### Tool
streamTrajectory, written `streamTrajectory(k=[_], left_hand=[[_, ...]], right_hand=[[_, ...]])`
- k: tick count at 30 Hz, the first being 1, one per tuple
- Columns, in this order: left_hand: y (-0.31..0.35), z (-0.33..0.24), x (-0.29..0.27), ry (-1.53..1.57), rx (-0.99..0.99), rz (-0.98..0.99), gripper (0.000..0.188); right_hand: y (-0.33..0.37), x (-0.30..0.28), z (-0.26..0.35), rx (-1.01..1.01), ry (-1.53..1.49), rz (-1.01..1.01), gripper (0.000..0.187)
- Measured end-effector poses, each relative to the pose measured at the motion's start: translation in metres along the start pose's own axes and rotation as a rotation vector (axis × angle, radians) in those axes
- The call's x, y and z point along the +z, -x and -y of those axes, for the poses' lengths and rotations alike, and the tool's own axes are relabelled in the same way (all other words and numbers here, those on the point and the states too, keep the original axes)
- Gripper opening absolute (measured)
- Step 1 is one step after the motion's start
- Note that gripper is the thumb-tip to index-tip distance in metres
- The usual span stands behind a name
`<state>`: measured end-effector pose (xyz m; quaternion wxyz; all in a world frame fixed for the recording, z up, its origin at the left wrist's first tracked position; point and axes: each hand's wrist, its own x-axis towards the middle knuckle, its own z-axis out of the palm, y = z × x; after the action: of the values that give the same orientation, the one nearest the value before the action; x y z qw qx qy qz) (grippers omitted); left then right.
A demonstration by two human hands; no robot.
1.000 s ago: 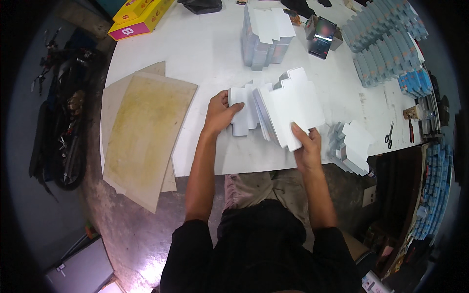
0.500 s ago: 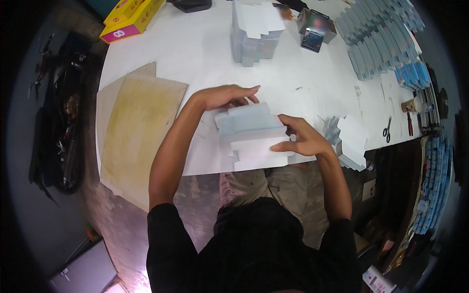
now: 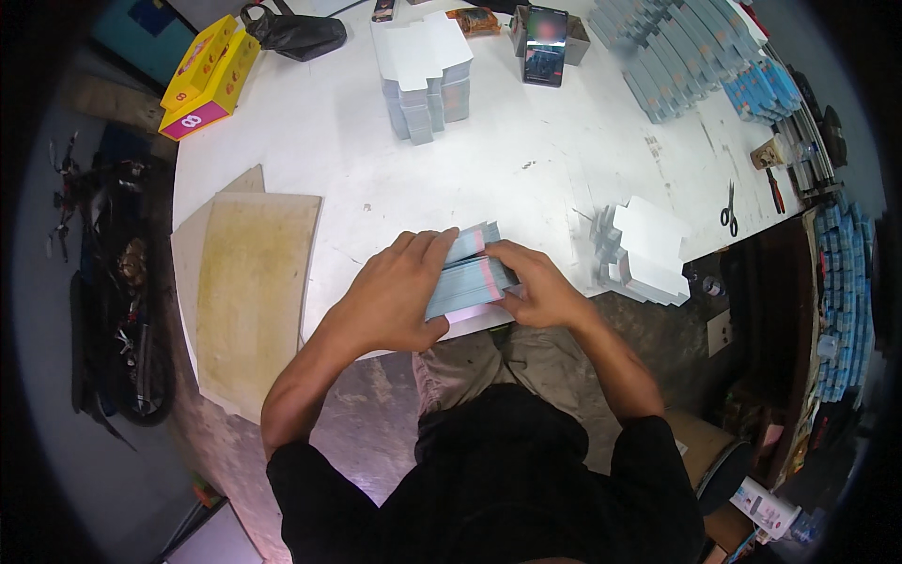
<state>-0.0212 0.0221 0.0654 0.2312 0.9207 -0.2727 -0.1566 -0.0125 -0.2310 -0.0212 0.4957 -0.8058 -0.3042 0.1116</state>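
Note:
A thick bundle of flat carton blanks (image 3: 462, 287), pale blue with a pink band on the edges, is gripped at the table's front edge. My left hand (image 3: 396, 293) wraps round its left side, fingers over the far part and thumb at the near side. My right hand (image 3: 539, 285) closes on its right end, thumb near and fingers at the far corner. To the right lies a smaller stack of white and grey blanks (image 3: 648, 246), jutting a little past the edge. Farther off on the table is a taller white-topped stack of blanks (image 3: 425, 70).
Yellowed boards (image 3: 254, 282) lie at the left of the white table (image 3: 526, 179). Yellow boxes (image 3: 209, 80) and a black bag (image 3: 299, 33) are at the far left. A phone (image 3: 545, 47) leans on a grey box. Rows of blanks (image 3: 676, 61), scissors (image 3: 729, 211) and a cup (image 3: 765, 153) occupy the right.
My left hand has come down from beyond the bundle onto its left side. The bundle has been turned so its blue and pink edges show. The whole view has shifted slightly.

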Motion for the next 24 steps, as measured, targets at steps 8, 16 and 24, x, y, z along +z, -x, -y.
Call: streamTrajectory(k=[8, 16, 24], left_hand=[[-0.016, -0.009, 0.024, -0.136, 0.136, -0.122, 0.101], [-0.016, -0.019, 0.032, -0.215, 0.079, -0.097, 0.113], [-0.006, -0.02, 0.043, -0.223, 0.023, -0.16, 0.115]], right_hand=[[0.018, 0.017, -0.022, -0.08, 0.205, -0.372, 0.091], [0.005, -0.001, 0.002, -0.104, 0.242, -0.222, 0.12], [0.002, -0.007, -0.016, -0.008, 0.34, -0.189, 0.124]])
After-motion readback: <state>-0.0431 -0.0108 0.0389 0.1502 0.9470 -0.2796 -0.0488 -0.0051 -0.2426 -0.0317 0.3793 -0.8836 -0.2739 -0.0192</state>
